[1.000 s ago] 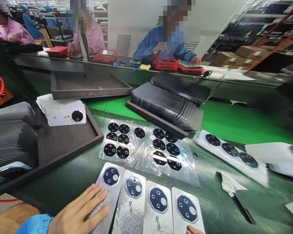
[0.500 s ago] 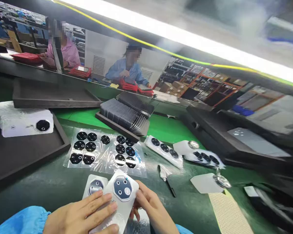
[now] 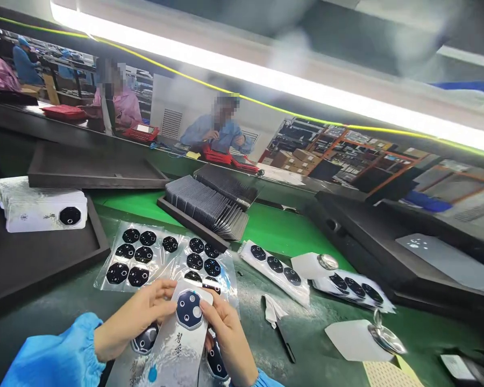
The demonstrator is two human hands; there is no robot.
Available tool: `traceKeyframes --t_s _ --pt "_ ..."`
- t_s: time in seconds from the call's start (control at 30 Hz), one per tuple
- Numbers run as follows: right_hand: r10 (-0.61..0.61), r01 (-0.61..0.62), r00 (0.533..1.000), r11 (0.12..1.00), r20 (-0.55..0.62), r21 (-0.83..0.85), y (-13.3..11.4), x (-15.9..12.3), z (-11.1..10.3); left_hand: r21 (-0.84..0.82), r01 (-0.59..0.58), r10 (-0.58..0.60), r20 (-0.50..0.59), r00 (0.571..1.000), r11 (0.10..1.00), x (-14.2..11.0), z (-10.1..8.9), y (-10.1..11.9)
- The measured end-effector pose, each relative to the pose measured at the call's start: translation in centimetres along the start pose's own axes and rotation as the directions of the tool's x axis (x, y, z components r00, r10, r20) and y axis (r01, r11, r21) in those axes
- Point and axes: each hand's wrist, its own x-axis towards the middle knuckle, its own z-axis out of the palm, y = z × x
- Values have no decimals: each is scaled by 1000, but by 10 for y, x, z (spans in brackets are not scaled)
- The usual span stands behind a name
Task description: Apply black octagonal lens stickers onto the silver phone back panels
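A silvery panel [image 3: 179,346] is tilting upright between the two hands at the near middle of the table, its dark eight-sided badge [image 3: 186,309] facing the wearer near the top edge. The left hand [image 3: 145,312] is pinching the upper left edge between thumb and fingers, while the right hand [image 3: 228,328] is pressing its thumb over the badge's right side, fingers wrapping behind the right edge. A blue spot [image 3: 152,373] is showing low on the panel's face. Two more panels are lying just beneath, their badges [image 3: 145,339] peeking out left and right of the raised one. Beyond the fingertips, clear plastic sheets [image 3: 167,263] bearing black stickers are spreading so near that the far side is leaving the hands little room. To the left, a dark tray [image 3: 101,239] is holding a fanned stack of white panels [image 3: 44,212], its right rim ending beside the sheets. On the right, dark green tabletop [image 3: 250,336] is stretching between the right hand and a black pen-like tool [image 3: 284,341], which is lying by a crumpled tissue [image 3: 273,310]. Farther right, a sticker bundle [image 3: 266,274] is slanting across the table, and a big black box [image 3: 355,231] is bounding that side. At the far middle, dark plates [image 3: 197,201] are leaning in a row.
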Motion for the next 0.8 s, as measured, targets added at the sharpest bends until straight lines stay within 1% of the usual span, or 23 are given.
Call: traceKeyframes --t_s 0.03,0.1,0.2,0.3,0.37,0.57,0.8 --pt "7 -7 1000 1000 2 2 1 0 0 -58 33 -29 56 998 998 1 2 2" --pt "17 -17 1000 1000 1 -5 1 0 -1 -152 66 -47 124 991 986 1 6 8" --pt "32 -32 999 999 -3 -12 -2 -1 -3 -251 127 -88 163 983 960 -1 10 17" --pt "57 -57 998 998 -18 -2 -6 -2 -3 -280 233 -188 179 966 931 1 11 22" --pt "68 -67 997 998 -27 12 -8 -3 -2 -291 279 -231 188 955 915 2 11 22" --pt "70 -69 997 997 -40 38 -8 -5 1 -320 272 -231 161 960 907 0 12 25" --pt "48 -48 998 999 -36 5 -10 -5 2 -355 262 -205 189 960 897 0 12 24"
